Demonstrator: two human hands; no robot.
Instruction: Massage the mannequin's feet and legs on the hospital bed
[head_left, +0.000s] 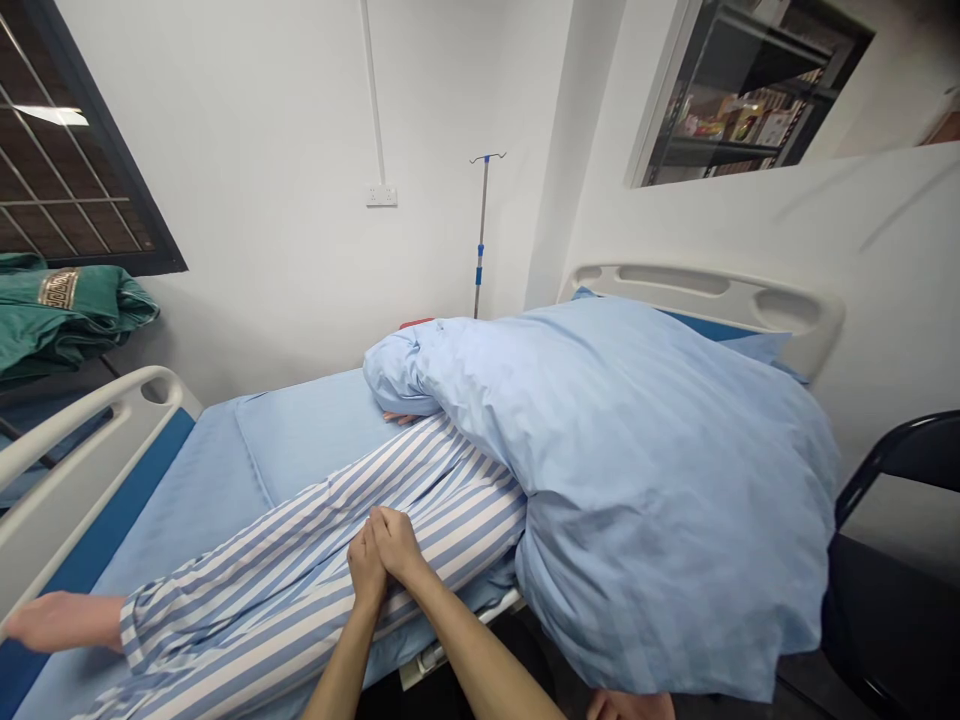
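My left hand (367, 566) and my right hand (397, 543) are side by side and touching, both curled into fists. They are over the thigh of a figure lying on the bed, against or just above its blue-and-white striped trousers (465, 505). I see nothing held in either fist, though the undersides are hidden. A bare foot (67, 620) sticks out of the trouser leg at the left. A light blue quilt (637, 440) covers the figure's upper body and hangs over the near side. Fingers (401, 417) show beneath its left edge.
The bed has a footboard (82, 440) at left and a headboard (705, 290) at right. An IV pole (481, 230) stands behind it. A black chair (900, 560) is at the right, green cloth (75, 310) at the left. Part of another hand or foot (630, 704) shows below the quilt.
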